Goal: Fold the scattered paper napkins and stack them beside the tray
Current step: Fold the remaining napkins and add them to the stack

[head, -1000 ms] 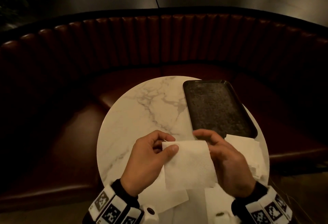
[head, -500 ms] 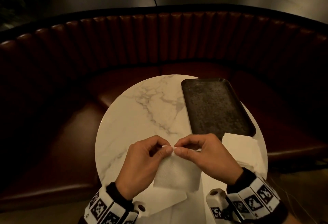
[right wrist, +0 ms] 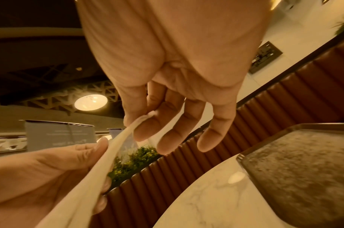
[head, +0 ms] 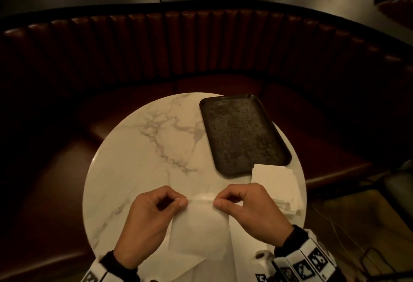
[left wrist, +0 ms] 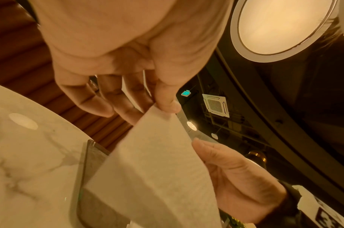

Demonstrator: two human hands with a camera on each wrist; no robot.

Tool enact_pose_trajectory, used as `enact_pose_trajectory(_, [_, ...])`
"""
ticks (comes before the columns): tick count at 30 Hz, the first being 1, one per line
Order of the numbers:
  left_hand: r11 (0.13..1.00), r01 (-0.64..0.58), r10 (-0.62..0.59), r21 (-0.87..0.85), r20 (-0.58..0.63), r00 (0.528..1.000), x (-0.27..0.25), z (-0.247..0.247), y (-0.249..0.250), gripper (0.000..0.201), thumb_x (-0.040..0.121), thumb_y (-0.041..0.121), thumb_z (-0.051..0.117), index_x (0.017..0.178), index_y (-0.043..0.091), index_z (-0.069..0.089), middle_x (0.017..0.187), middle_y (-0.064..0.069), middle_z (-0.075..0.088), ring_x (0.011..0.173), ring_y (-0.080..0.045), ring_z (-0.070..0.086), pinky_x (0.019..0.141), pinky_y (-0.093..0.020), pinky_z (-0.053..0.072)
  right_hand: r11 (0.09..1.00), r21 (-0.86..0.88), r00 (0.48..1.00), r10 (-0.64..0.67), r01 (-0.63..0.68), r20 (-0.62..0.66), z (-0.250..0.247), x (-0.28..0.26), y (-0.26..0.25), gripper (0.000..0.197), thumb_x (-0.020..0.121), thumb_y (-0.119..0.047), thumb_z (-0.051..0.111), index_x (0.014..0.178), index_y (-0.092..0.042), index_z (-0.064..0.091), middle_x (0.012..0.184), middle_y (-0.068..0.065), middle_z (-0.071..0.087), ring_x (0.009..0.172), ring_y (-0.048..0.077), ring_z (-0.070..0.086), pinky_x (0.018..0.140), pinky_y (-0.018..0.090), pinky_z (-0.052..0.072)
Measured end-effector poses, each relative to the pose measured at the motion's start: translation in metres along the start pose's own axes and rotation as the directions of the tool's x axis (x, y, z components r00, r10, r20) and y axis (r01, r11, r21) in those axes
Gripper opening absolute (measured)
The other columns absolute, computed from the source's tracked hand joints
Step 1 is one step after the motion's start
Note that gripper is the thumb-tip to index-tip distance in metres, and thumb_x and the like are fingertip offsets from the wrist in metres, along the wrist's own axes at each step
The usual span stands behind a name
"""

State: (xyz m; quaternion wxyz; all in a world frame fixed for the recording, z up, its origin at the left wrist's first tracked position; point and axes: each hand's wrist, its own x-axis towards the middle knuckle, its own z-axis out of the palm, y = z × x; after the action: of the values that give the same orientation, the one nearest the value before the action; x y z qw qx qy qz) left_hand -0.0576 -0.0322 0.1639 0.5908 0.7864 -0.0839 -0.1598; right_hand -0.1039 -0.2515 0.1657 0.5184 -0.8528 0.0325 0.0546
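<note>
Hands, left and right, each pinch a napkin corner; match edges squarely before creasing on the counter.

My feed was dim and amber; round ceiling lamps glared, the booth sank into shadow, edges bowed, close palms blurred.

You are seated in a restaurant or café booth: a curved banquette in tufted brown leather wraps around a round marble tabletop. Overhead are round ceiling lights and a ceiling air-conditioning vent.
</note>
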Motion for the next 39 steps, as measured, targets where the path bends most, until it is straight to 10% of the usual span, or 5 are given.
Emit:
enact_pose_trajectory(8, [0.981,0.047,-0.063,0.187,0.077,0.995,0.034,0.032,-0.047,0.007,0.089,0.027,0.067,0.088,0.034,0.070,0.091,0.008,0.073,0.087,-0.014,0.068,0.078,-0.025,0.052,0.991,-0.085,0.993,0.101,-0.106,-0.062,-0.024,0.017,0.044,0.012,0.084,-0.035,0.066,0.085,-0.025,0.073,0.080,-0.009,0.073,0.077,0.002,0.065,0.073,0.026,0.051])
enact_pose_trajectory(13, [0.515,0.265,-0.458,0.815,0.000,0.889,0.025,0.029,-0.141,0.073,0.079,0.065,0.061,0.140,0.040,0.029,0.142,0.008,0.029,0.127,-0.021,0.038,0.099,-0.040,0.037,0.858,-0.305,0.904,0.347,-0.413,-0.249,-0.100,0.049,0.112,0.012,0.085,-0.033,0.068,0.093,-0.027,0.061,0.099,-0.004,0.064,0.090,0.013,0.056,0.077,0.026,0.039])
enact_pose_trajectory(19, [0.317,0.171,-0.391,0.933,-0.035,0.920,0.014,0.027,-0.168,0.086,0.073,0.067,0.061,0.143,0.040,0.018,0.138,0.013,0.027,0.127,-0.015,0.036,0.098,-0.035,0.032,0.694,-0.459,0.830,0.427,-0.555,-0.358,-0.112,0.065,0.171,0.027,0.088,-0.030,0.063,0.110,-0.018,0.054,0.112,0.012,0.062,0.104,0.029,0.055,0.092,0.041,0.047])
enact_pose_trajectory(30, [0.473,0.138,-0.479,0.870,0.123,0.869,0.028,0.018,-0.179,0.031,0.081,0.033,0.056,0.072,0.034,0.026,0.090,0.010,0.038,0.088,-0.015,0.041,0.077,-0.032,0.035,0.774,-0.527,0.809,-0.033,-0.350,-0.586,-0.090,0.032,0.132,0.035,0.086,-0.030,0.064,0.116,-0.015,0.055,0.116,0.011,0.048,0.104,0.026,0.039,0.089,0.043,0.038])
enact_pose_trajectory(39, [0.896,0.401,-0.426,0.190,0.111,0.898,0.030,-0.004,-0.132,0.029,0.080,0.008,0.076,0.104,0.014,0.061,0.099,-0.003,0.071,0.093,-0.021,0.067,0.088,-0.032,0.054,0.966,-0.146,0.968,0.230,-0.213,0.105,0.031,-0.002,0.074,0.032,0.084,-0.044,0.064,0.113,-0.037,0.051,0.096,-0.012,0.062,0.078,0.006,0.060,0.074,0.017,0.048])
